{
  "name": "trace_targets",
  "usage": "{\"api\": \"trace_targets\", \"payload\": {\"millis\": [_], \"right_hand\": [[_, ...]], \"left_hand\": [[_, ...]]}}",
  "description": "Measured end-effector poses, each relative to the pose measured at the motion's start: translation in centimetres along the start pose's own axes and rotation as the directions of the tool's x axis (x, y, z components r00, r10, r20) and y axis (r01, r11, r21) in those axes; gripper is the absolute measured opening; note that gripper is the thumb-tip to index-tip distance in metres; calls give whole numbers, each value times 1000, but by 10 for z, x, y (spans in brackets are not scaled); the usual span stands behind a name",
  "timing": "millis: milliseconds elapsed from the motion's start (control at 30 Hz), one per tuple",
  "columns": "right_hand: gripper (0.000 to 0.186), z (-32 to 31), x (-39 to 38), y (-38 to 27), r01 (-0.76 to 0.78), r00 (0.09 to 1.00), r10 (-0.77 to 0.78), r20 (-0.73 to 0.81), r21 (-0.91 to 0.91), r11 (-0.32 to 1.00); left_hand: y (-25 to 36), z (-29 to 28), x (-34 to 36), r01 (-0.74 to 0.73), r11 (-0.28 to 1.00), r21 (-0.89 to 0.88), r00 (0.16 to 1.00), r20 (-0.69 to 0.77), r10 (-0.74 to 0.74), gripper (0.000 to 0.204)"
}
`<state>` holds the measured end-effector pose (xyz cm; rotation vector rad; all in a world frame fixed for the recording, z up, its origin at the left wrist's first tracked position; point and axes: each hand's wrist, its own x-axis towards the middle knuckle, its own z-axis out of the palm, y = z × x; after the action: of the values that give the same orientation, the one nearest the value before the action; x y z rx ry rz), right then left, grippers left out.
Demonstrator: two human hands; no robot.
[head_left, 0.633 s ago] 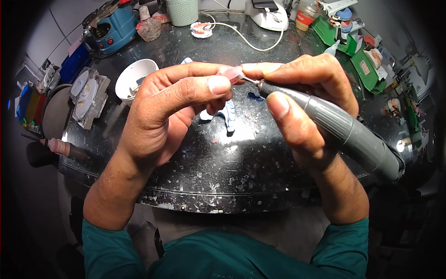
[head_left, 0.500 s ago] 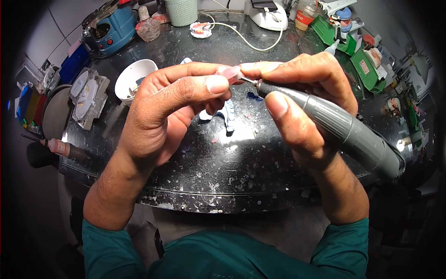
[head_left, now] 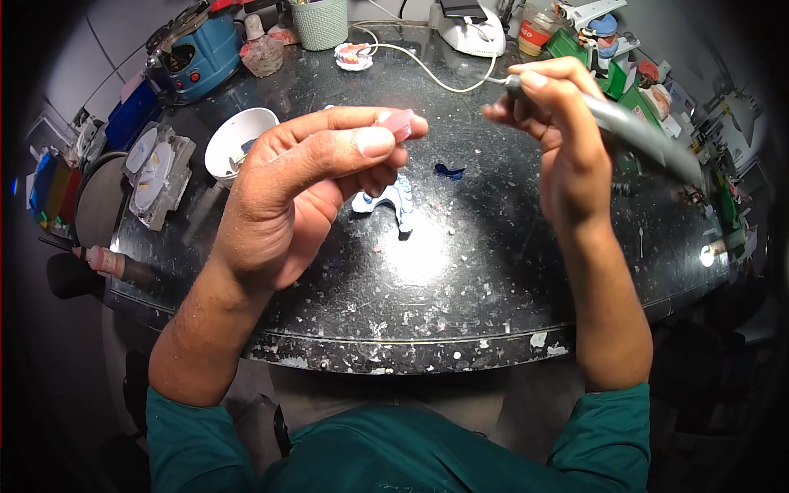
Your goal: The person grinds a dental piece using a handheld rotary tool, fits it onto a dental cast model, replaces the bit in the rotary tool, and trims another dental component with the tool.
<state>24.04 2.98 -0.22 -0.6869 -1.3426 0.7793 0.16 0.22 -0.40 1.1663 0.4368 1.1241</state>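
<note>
My left hand (head_left: 288, 189) pinches a small pink translucent piece (head_left: 399, 124) between thumb and fingers, above the middle of the black bench. Its exact kind I cannot make out, as the fingertips cover part of it. Up to the right, my right hand (head_left: 567, 123) is closed around a grey dental handpiece (head_left: 633, 131), a rotary tool whose thin bur points left. Motion smears the handpiece's rear end. Below the left fingers lies a blue-and-white dental cast (head_left: 401, 204), partly hidden by them. A dark blue scrap (head_left: 449, 171) rests to the cast's right.
A white bowl (head_left: 238, 135) and a stained mixing palette (head_left: 152, 177) stand at the left. Behind are a blue machine (head_left: 197, 62), a grey-green basket (head_left: 320, 23), a denture model (head_left: 354, 56) and a white device (head_left: 468, 34) with a cable. Green trays (head_left: 612, 78) line the right.
My right hand has drawn the handpiece away from the pink piece, up and to the right. My left hand stays nearly in place, with the pink piece slightly turned.
</note>
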Motion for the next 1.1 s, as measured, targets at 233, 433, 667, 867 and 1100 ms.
{"api": "trace_targets", "payload": {"millis": [233,433,667,867,1100], "right_hand": [[45,-85,32,45,-442,799,567,-199,-835,329],[59,-82,34,39,-381,703,645,-299,-924,-13],[37,-37,19,7,34,986,140,92,-928,370],[41,11,-8,17,350,776,-182,604,-173,920],[24,14,-13,23,299,863,-228,451,-91,950]], "left_hand": [[-6,10,6,-210,808,551,967,-4,254,29],[-6,3,3,-259,648,716,948,58,314,29],[-15,6,8,-120,833,541,984,-45,171,27],[-18,-14,12,172,971,166,980,72,-186,34],[-21,-12,11,209,974,84,977,15,-211,36]]}}
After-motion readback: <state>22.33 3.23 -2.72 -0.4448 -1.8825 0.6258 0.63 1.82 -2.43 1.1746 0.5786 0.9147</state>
